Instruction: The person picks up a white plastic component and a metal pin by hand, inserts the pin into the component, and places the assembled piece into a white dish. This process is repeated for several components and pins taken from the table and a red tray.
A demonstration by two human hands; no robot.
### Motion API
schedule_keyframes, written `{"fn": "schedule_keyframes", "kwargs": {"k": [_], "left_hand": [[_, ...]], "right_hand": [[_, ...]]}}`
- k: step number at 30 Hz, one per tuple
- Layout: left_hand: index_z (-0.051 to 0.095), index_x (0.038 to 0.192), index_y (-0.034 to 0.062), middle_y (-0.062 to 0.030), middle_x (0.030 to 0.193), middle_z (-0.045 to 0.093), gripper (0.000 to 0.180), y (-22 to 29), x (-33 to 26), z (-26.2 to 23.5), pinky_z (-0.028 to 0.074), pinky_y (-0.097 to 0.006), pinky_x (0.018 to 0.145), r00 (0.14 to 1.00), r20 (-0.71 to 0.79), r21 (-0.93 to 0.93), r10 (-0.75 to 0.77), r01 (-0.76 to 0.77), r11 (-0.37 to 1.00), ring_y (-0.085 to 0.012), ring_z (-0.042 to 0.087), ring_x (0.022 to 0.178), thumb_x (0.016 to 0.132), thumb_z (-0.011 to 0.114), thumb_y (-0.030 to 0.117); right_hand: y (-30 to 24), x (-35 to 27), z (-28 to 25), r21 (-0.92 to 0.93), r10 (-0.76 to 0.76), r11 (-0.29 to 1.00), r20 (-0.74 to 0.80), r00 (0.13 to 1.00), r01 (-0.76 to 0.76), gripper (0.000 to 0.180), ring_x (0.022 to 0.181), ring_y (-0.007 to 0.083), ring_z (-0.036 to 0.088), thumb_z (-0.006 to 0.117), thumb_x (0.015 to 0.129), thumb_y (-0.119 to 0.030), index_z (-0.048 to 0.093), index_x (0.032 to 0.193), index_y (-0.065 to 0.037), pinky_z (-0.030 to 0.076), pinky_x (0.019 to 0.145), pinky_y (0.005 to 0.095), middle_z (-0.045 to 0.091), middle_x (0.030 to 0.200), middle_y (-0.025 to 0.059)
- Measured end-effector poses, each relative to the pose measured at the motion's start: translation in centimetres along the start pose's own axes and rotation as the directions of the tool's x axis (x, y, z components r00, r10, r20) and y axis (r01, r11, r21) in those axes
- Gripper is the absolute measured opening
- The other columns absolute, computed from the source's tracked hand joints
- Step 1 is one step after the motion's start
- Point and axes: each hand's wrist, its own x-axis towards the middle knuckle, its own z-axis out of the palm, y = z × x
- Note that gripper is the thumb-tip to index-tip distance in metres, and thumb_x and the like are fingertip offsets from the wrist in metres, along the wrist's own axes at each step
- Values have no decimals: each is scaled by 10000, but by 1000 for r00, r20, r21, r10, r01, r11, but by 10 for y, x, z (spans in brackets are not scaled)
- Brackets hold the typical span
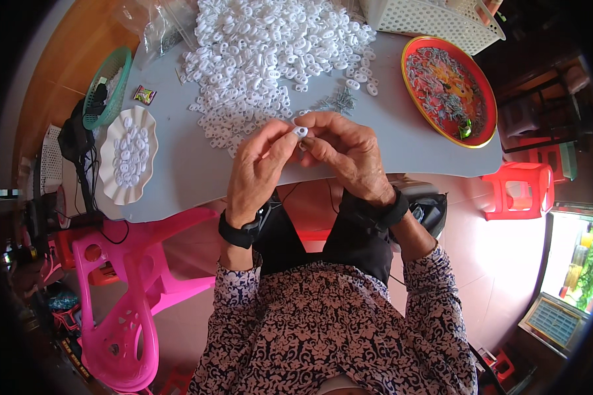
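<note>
Just past the table's near edge, a small white oval plastic piece with a dark hole (301, 131) is pinched between both hands' fingertips. My left hand (263, 161) grips it from the left, thumb and forefinger closed. From the other side my right hand (352, 155) presses its curled forefinger and thumb against the same piece. Whether a smaller part sits under the right thumb, I cannot tell. Behind my hands spreads a big heap of similar white plastic pieces (277, 46). A little pile of grey metal screws (339, 100) lies right beyond my right fingers.
A red round tray (489, 135) of screws stands right, below a white perforated basket (435, 29). To the left are a scalloped white dish (149, 131) of white pieces, a green basket (122, 82) and a small wrapped packet (144, 95). A pink chair (148, 329) stands lower left.
</note>
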Motion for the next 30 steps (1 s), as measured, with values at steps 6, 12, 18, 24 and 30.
{"fn": "schedule_keyframes", "kwargs": {"k": [6,12,18,24,30], "left_hand": [[542,854,-8,-22,632,475,207,-5,-5,4,356,-251,530,996,-82,65,37,-32,997,-72,421,610,900,518,192],[536,812,-1,-18,619,476,209,-14,-2,2,349,-260,526,997,-72,23,18,-16,1000,-79,412,604,891,494,188],[524,787,7,-1,609,448,215,-10,-2,-2,320,-256,509,1000,-19,6,21,-21,1000,-70,370,582,885,499,197],[530,789,0,6,599,435,203,-10,-2,0,305,-244,500,998,-47,62,40,-37,997,-58,358,573,878,516,182],[544,790,1,13,601,422,184,-12,-3,4,308,-232,505,996,-83,-6,15,-16,1000,-57,366,582,876,531,164]], "right_hand": [[-2,1,2,52,14,999,-4,1000,-14,229,734,85,580,556,896,-18,539,1121,23,489,695,214,613,857,45],[4,0,5,117,-34,993,10,999,33,286,807,96,602,589,868,3,533,1148,15,497,741,228,618,847,32],[-8,-3,6,-8,61,998,43,997,-61,282,797,84,600,589,872,-9,539,1149,6,497,719,218,626,867,33],[-10,-2,3,13,96,995,52,994,-97,278,711,69,569,578,884,-20,534,1157,-1,490,669,205,623,881,33],[-9,-2,3,-15,74,997,52,996,-73,263,714,73,567,569,892,-28,528,1150,-1,490,670,212,616,888,32]]}}
